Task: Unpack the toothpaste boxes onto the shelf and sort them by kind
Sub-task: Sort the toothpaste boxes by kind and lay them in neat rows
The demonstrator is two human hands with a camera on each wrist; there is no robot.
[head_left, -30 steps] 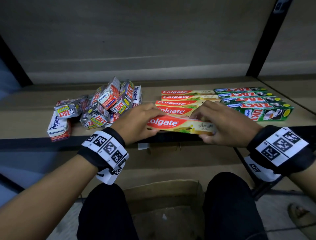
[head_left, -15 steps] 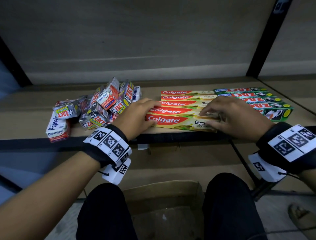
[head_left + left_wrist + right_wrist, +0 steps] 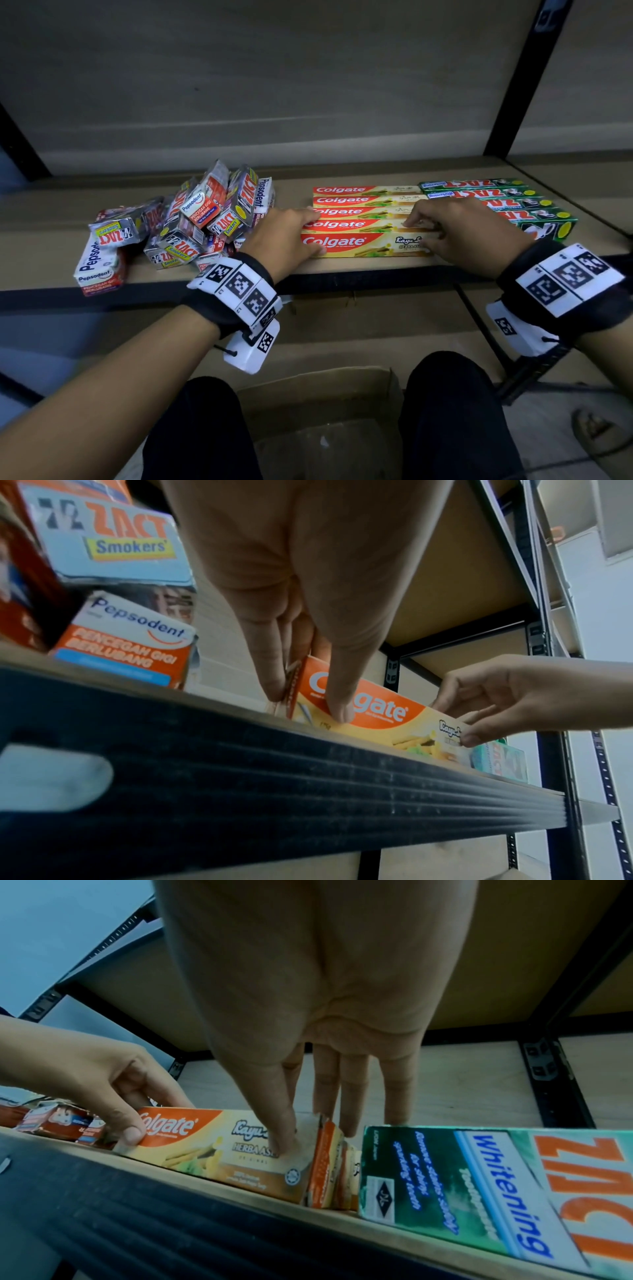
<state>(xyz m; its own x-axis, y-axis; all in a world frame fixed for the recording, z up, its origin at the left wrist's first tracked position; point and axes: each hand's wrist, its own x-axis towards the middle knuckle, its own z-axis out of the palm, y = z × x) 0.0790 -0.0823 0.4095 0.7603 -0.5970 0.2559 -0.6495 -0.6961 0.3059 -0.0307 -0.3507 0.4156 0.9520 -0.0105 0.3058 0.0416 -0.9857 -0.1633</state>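
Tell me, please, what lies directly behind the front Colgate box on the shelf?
Behind the front Colgate box lie four more Colgate boxes in a flat row. Both hands cover parts of the nearer ones; the back wall stands beyond.

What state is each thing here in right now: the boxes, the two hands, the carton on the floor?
front Colgate box: flat on the shelf, held at both ends.
Colgate row: lined up flat.
green Zact boxes: lined up flat.
small boxes: jumbled heap, unsorted.
left hand: grips the box's left end.
right hand: grips its right end.
cardboard carton: open.
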